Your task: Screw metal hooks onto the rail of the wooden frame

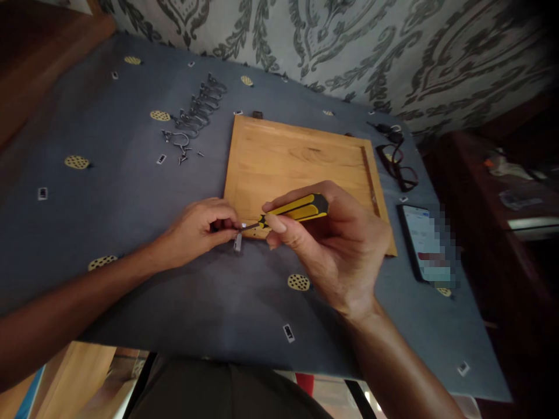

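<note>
My right hand [336,250] grips a yellow and black screwdriver [297,209], its tip pointing left toward my left hand. My left hand [198,230] is closed in a pinch on a small metal piece [237,240] at the near left corner of a wooden board [301,163]. The screwdriver tip meets that piece between my two hands. The board lies flat on a blue-grey cloth-covered table [131,192].
A heap of metal hooks and loose screws [196,113] lies at the back left of the table. Dark-framed glasses [397,166] and a phone [425,244] lie right of the board. A patterned wall runs behind; dark furniture stands at the right.
</note>
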`<state>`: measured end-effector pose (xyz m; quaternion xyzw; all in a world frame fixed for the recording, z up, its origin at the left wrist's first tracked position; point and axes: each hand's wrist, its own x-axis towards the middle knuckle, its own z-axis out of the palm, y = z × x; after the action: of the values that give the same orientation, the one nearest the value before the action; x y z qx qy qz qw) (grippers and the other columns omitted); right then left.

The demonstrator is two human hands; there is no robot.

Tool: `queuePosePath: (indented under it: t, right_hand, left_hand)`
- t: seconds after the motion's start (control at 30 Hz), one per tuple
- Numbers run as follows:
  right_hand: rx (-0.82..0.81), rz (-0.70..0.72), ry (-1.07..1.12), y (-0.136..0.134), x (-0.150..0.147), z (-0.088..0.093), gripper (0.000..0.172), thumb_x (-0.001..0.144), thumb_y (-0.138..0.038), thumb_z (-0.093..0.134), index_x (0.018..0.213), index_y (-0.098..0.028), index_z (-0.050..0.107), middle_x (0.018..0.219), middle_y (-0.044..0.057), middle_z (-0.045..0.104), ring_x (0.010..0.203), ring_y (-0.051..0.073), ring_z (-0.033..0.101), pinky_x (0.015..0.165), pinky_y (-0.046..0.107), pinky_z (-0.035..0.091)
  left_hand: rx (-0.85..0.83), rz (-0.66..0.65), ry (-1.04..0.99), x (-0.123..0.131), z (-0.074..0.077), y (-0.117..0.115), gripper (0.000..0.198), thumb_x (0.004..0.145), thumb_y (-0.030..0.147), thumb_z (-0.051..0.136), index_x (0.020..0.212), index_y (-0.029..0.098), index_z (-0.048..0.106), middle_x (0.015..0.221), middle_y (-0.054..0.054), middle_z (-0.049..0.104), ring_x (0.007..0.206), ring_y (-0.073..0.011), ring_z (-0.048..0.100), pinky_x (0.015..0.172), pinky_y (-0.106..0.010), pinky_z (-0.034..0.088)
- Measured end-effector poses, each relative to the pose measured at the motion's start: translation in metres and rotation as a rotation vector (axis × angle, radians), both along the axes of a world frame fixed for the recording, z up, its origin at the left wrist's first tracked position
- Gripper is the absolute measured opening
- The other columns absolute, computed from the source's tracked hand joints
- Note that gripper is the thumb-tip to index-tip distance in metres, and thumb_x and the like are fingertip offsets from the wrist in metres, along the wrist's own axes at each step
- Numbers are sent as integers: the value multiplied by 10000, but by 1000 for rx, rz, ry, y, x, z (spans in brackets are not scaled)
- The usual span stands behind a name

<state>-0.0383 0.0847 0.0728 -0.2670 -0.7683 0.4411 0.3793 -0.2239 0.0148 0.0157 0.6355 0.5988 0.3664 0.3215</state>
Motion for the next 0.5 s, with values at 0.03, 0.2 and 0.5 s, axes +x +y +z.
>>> queuePosePath:
  t: [0.03,0.2,0.5]
  right_hand:
    - [-29,19,9,0,0,1,147,839,-363,735,880,-250,651,826,-24,688,557,108,602,521,265,526]
    - [-113,140,44,3,2,5,185,932,-378,617,1054,-241,647,877,-6,687,620,114,667,587,268,572]
    - [-84,126,61,3,1,4,164,904,-373,658,905,-209,648,825,-15,664,590,98,651,550,224,561]
  left_hand:
    - [-3,-1,0,0,0,0,56,840,194,637,811,172,679,740,7,608,688,-102,532,643,-229,396]
    - [-20,-16,-2,-2,-4,0,66,848,217,633,827,177,682,777,-7,635,740,-121,565,701,-253,428]
    - [-69,-50,-25,-12,9,-2,88,858,261,631,884,185,669,786,14,604,657,-86,530,593,-208,403]
